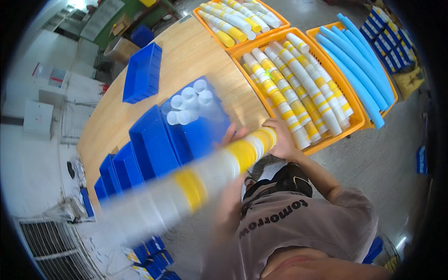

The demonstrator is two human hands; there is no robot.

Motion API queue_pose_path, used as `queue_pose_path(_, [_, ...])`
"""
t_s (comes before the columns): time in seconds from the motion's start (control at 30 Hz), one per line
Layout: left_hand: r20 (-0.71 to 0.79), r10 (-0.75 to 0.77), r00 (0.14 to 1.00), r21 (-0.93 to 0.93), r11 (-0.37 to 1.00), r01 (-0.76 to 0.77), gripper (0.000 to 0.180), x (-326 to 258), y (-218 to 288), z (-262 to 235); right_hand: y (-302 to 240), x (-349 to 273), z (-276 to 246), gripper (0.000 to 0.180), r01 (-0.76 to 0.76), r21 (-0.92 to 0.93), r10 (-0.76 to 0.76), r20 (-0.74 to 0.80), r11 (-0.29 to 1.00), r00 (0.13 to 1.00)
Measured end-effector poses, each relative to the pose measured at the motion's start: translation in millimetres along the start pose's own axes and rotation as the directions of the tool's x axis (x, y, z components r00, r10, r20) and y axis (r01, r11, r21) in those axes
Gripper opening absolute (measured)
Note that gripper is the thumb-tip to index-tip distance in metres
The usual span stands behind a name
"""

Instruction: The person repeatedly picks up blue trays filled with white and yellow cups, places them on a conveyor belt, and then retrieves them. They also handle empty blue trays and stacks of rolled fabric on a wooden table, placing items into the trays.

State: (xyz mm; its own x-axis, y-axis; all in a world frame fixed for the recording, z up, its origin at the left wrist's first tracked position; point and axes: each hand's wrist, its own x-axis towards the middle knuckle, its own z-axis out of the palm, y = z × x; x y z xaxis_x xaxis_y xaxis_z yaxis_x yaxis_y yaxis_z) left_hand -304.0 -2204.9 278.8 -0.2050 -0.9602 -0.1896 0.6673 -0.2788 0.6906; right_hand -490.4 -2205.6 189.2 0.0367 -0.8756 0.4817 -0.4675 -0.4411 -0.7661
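A long stack of nested white and yellow cups point(191, 186) slants across my front, its near-left end smeared by motion. My right hand point(281, 140) is closed around the stack's yellow-banded far-right end. Farther along it, my left hand point(229, 136) supports the stack from beneath; its blurred fingertips show beyond the far side, and the palm is hidden. Just past my left hand, several white cups point(189, 95) stand in a blue bin point(179, 140) on the wooden table. Beside my right hand is an orange crate point(305, 150) of similar banded stacks point(289, 100).
More blue bins point(154, 135) line the near side of the table point(107, 109); another blue bin point(142, 72) sits farther back. A second orange crate point(238, 43) holds banded stacks, and a third orange crate point(394, 100) holds long blue tubes point(354, 70). Blue-and-white packs point(385, 39) are piled at far right.
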Motion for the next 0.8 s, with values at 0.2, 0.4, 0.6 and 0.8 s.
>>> queue_pose_path(0.2, [-0.395, 0.052, 0.917, 0.218, 0.975, 0.039, 0.068, -48, 76, -98, -91, 40, 152, 0.050, 0.196, 0.489, -0.276, 0.096, 0.850, 0.956])
queue_pose_path(0.4, [-0.281, -0.495, 0.822, -0.556, 0.782, 0.282, 0.070, -58, 139, -184, -105, 59, 252, 0.041, -0.615, 0.774, 0.570, 0.439, 0.152, 0.694])
queue_pose_path(0.6, [-0.187, -0.625, 0.758, -0.576, 0.695, 0.431, 0.057, -54, 150, -179, -105, 67, 292, 0.032, -0.736, 0.578, 0.384, 0.806, -0.351, 0.450])
queue_pose_path(0.8, [-0.272, -0.592, 0.758, -0.479, 0.767, 0.427, 0.057, -34, 165, -186, -90, 104, 311, 0.029, -0.821, 0.493, 0.403, 0.840, -0.287, 0.364])
